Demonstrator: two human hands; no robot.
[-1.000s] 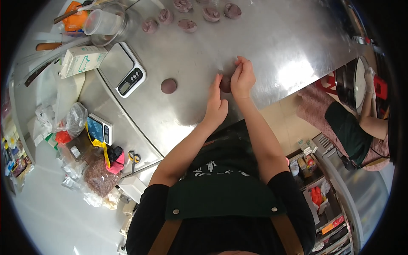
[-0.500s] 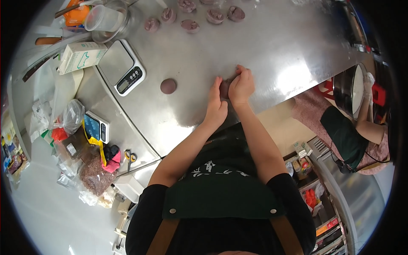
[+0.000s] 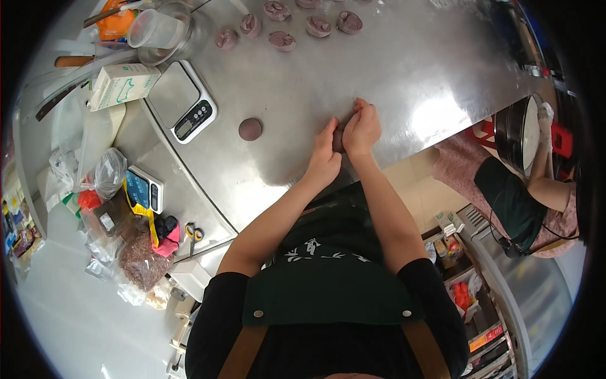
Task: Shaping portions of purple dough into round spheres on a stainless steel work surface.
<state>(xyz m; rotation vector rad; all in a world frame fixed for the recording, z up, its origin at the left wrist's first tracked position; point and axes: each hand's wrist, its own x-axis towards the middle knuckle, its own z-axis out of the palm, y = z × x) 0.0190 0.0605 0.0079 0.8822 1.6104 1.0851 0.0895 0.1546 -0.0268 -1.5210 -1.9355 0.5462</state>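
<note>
Between my cupped hands sits a piece of purple dough (image 3: 339, 137), mostly hidden by the fingers. My left hand (image 3: 325, 153) presses against its left side with the fingers together. On the other side my right hand (image 3: 362, 130) curls around the dough. Both hands are at the near part of the steel table (image 3: 410, 69). To their left lies a smooth round purple dough ball (image 3: 250, 129). Several rough-surfaced dough pieces (image 3: 282, 42) are spread along the far side of the table.
A white digital scale (image 3: 192, 114) stands left of the dough ball, with a carton (image 3: 124, 86) and a clear plastic tub (image 3: 151, 29) beyond it. Scissors (image 3: 194, 234) lie near the left table edge. At the right, another person's gloved hand (image 3: 545, 117) touches a large round pan (image 3: 527, 136).
My left hand has moved slightly right and closed in on the dough, nearer to my right hand. The other dough pieces have stayed in place.
</note>
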